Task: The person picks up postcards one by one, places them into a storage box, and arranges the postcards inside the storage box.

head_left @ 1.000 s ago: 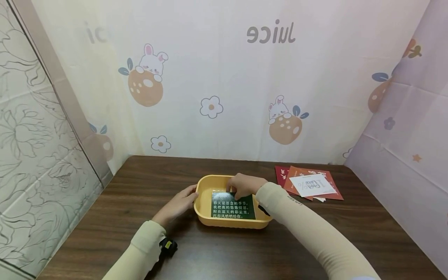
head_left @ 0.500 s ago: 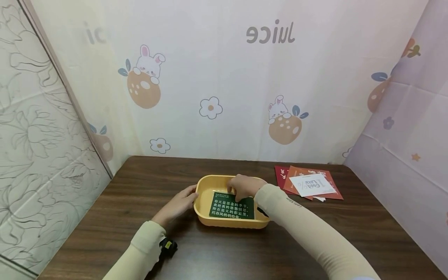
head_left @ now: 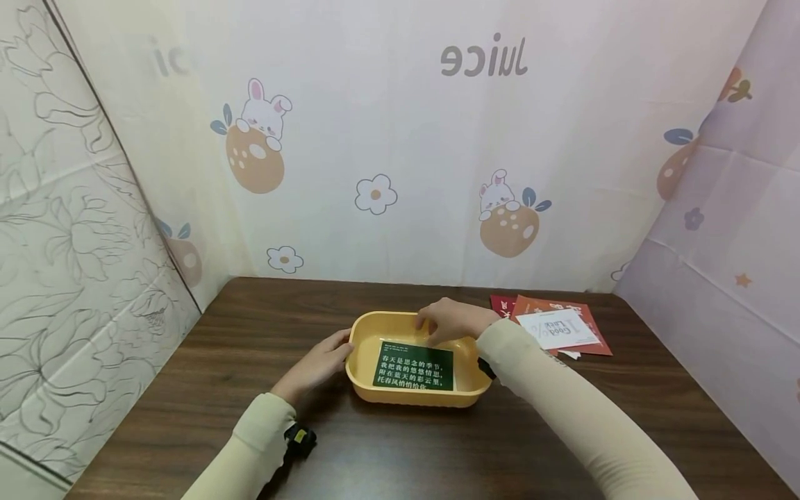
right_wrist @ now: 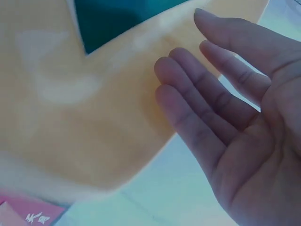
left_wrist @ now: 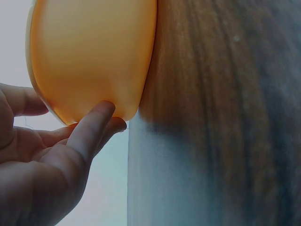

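Observation:
A yellow plastic tray (head_left: 406, 397) sits on the dark wood table. Inside it lies a dark green card (head_left: 414, 368) with white Chinese print, flat on the bottom; the right wrist view shows one corner of this card (right_wrist: 110, 23). My left hand (head_left: 317, 362) is at the tray's left end, fingertips against the outer wall, as the left wrist view shows on the tray (left_wrist: 94, 52). Over the tray's far right part hovers my right hand (head_left: 455, 319); its fingers (right_wrist: 193, 125) are loosely bent, apart from the card, with nothing between them.
Behind and to the right, several red and orange cards (head_left: 594, 326) lie fanned, a white "Good Luck" card (head_left: 556, 329) on top. A patterned curtain (head_left: 400, 139) hangs along the table's back edge, with printed sheets at both sides.
My right hand has left the green card and moved up and to the right. The card now lies flat in the tray. My left hand has stayed at the tray's end.

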A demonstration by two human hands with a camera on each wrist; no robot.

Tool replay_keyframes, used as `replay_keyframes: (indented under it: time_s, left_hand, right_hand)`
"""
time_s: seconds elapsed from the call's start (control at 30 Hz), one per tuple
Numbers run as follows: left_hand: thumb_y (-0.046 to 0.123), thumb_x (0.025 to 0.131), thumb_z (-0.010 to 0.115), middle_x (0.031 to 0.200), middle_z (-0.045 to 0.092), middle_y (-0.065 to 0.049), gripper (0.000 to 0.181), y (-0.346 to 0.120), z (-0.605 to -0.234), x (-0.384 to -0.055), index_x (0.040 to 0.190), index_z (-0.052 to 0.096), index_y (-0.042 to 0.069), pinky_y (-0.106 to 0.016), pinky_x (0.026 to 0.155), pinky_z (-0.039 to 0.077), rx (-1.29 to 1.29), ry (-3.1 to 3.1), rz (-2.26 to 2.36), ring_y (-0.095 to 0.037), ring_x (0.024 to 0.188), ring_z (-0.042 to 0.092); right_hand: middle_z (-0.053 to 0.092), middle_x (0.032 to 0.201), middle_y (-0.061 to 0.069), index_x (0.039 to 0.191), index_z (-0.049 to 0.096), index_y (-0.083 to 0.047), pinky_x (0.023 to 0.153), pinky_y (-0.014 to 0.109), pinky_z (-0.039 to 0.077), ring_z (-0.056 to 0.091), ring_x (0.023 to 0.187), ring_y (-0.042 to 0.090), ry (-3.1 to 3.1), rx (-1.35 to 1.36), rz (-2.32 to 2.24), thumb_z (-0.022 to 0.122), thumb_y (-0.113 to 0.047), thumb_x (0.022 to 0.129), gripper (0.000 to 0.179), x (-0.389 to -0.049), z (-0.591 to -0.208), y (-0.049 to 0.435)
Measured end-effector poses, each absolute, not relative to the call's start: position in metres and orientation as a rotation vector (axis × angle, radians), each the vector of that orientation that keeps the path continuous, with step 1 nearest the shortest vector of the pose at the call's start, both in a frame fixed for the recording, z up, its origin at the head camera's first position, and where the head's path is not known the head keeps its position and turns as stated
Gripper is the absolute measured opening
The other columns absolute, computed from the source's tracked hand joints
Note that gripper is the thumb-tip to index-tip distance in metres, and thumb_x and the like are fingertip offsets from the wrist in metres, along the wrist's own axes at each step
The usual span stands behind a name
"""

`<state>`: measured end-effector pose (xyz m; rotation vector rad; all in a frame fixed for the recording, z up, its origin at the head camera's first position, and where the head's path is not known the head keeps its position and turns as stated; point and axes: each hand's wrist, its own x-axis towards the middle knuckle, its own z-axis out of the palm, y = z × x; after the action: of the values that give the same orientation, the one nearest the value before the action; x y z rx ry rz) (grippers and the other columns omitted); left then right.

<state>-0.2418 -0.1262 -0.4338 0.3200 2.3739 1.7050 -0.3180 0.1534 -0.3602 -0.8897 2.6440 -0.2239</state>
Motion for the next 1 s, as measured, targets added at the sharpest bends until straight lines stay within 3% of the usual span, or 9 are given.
replay_keyframes:
  time_s: [0.4,0.67,1.0]
  left_hand:
    - [0.02,0.108,0.043,0.144,0.05,-0.018,0.048,-0.125,-0.437,-0.241,0.152,0.038,0.003,-0.046,0.099,0.05,0.302,2.355,1.731,-0.029,0.123,0.057]
    - [0.021,0.108,0.043,0.146,0.049,-0.018,0.048,-0.124,-0.437,-0.239,0.153,0.037,0.003,-0.046,0.099,0.05,0.298,2.353,1.732,-0.029,0.124,0.056]
    - [0.02,0.108,0.043,0.145,0.049,-0.018,0.048,-0.121,-0.437,-0.235,0.153,0.037,0.002,-0.046,0.097,0.051,0.286,2.353,1.744,-0.029,0.121,0.058]
  right_hand:
    - [0.067,0.092,-0.006,0.119,0.07,-0.011,0.08,0.032,0.056,0.061,0.085,0.013,2.652,-0.968,-0.442,0.076,-0.016,0.091,0.029,-0.318,-0.349,0.193]
    - [0.067,0.098,-0.005,0.119,0.07,-0.012,0.082,0.037,0.057,0.064,0.092,0.015,2.701,-0.96,-0.48,0.072,-0.019,0.094,0.026,-0.32,-0.347,0.223]
    - [0.068,0.098,-0.003,0.118,0.07,-0.009,0.081,0.038,0.057,0.064,0.09,0.016,2.704,-0.925,-0.568,0.072,-0.02,0.094,0.026,-0.319,-0.347,0.253]
